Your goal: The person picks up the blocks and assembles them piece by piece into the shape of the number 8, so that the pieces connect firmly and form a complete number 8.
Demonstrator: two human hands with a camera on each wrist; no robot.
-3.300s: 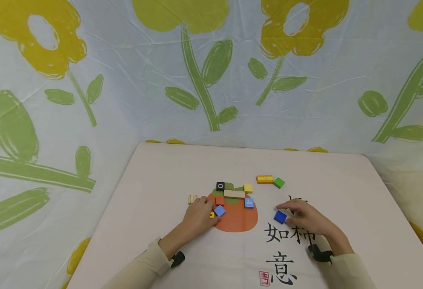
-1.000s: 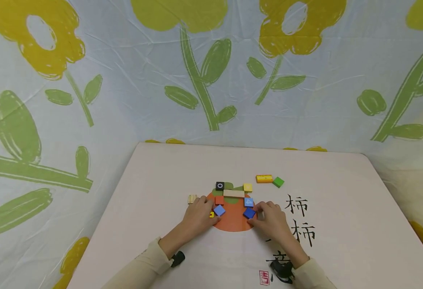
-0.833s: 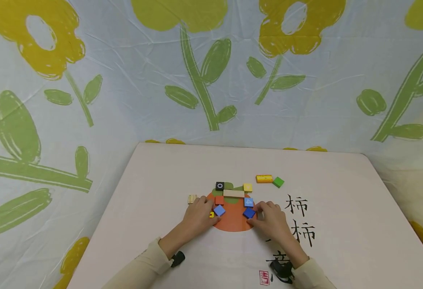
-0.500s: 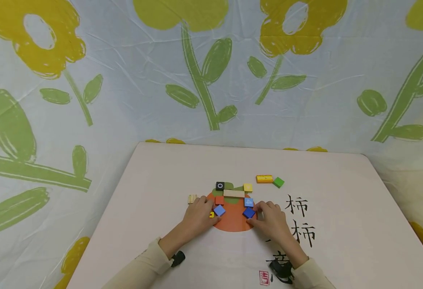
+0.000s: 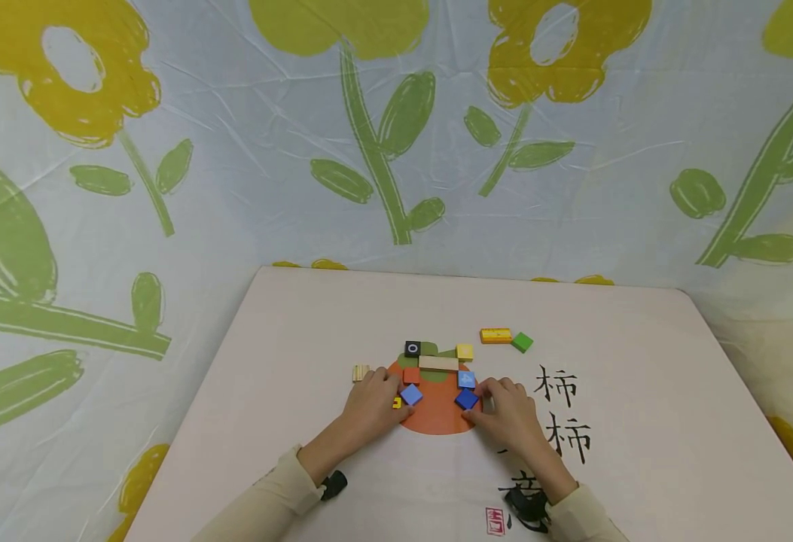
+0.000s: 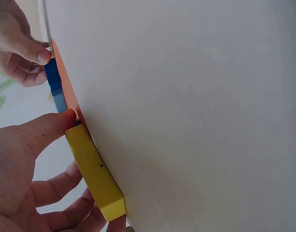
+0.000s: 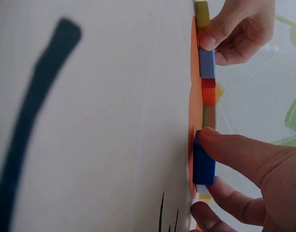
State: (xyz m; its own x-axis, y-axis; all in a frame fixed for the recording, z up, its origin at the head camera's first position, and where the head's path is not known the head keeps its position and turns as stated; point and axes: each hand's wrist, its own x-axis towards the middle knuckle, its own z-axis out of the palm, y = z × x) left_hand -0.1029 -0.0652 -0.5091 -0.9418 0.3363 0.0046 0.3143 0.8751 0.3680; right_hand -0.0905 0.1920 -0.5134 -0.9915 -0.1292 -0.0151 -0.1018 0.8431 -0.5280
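Flat wooden blocks lie on and around an orange persimmon print [image 5: 440, 421] on the table. My right hand [image 5: 511, 414] pinches a dark blue block [image 5: 467, 399] between thumb and index finger, just below a lighter blue block [image 5: 466, 379] with a white mark. My left hand [image 5: 371, 403] pinches a light blue block [image 5: 412, 394], turned like a diamond, under a red block [image 5: 411, 376]. Below that hand sits a yellow block [image 6: 96, 171], mostly covered in the head view. A beige plank [image 5: 439, 364] lies between a black block [image 5: 413, 348] with a white ring and a yellow square block [image 5: 465, 352].
A striped block [image 5: 360, 373] lies left of the left hand's fingers. Behind the print, to the right, are a yellow-orange bar [image 5: 495, 336] and a green block [image 5: 522, 342]. Black brush characters [image 5: 568, 436] mark the cloth at right. A flower-patterned curtain [image 5: 233, 113] encloses the table.
My right hand has carried the dark blue block leftward from beside the characters onto the print's right side, then turned it slightly. The left hand has stayed in place.
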